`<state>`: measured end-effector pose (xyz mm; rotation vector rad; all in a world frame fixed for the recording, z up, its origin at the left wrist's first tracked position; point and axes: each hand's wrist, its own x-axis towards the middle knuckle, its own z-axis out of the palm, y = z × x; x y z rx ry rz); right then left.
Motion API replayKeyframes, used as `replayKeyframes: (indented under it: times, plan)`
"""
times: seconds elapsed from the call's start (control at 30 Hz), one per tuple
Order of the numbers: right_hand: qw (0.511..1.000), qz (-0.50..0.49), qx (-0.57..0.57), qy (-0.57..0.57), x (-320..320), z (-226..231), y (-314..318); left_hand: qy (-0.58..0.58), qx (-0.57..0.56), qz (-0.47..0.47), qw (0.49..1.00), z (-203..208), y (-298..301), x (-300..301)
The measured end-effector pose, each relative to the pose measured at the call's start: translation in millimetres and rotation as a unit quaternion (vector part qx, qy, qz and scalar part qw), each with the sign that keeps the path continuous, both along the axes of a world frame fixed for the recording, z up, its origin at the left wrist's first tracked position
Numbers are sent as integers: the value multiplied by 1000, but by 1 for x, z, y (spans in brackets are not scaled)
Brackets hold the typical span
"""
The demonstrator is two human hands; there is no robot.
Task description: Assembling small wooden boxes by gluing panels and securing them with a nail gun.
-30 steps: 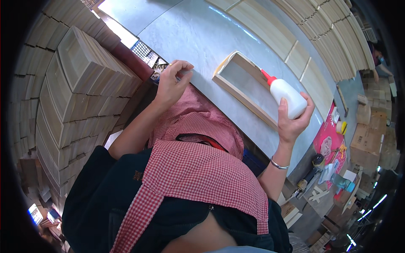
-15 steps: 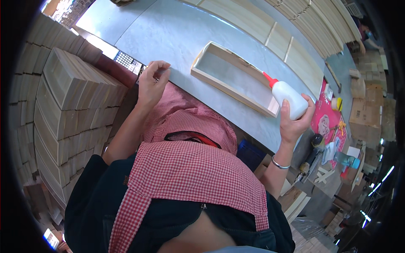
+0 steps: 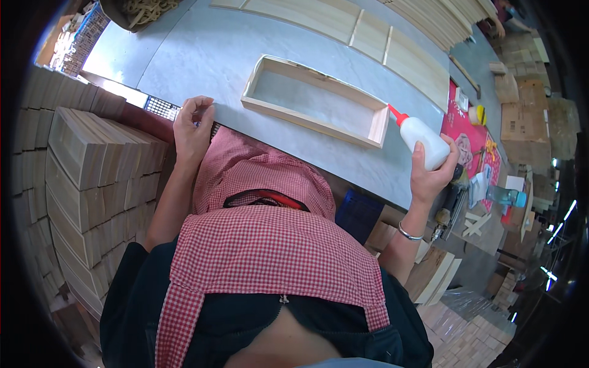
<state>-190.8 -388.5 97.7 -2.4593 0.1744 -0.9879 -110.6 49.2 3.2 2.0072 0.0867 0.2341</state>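
A rectangular, open wooden frame of pale wood lies on the grey tabletop. My right hand grips a white squeeze bottle with a red pointed nozzle. The bottle is tilted, its nozzle tip at the frame's far right corner; whether it touches the wood I cannot tell. My left hand is at the table's near edge, left of the frame, with fingers loosely curled, thumb apart and nothing visible in it.
Stacked wooden pieces rise on my left. Flat boards lie along the table's far side. A container of tan bands stands far left. To the right are a yellow-ended roll, a clear bottle and a cardboard box.
The view has shifted, so the frame and table appear farther left. Relative to the frame, the bottle has moved right, its nozzle passing from the long far side to the far right corner.
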Motion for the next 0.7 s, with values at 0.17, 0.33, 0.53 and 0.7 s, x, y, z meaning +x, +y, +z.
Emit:
replayKeyframes:
  times: [0.17,0.33,0.53,0.7]
  plan:
    - [1000,-11,2,7,-9,2,0,-6,4,1,1000,0,-3,0]
    - [999,-14,19,35,-32,8,4,-10,10,-2,1000,-4,0,2]
    - [996,-30,48,76,-68,17,22,-4,9,0,1000,-7,3,4]
    - [993,-12,95,75,-65,18,45,-6,17,13,1000,-1,4,-1]
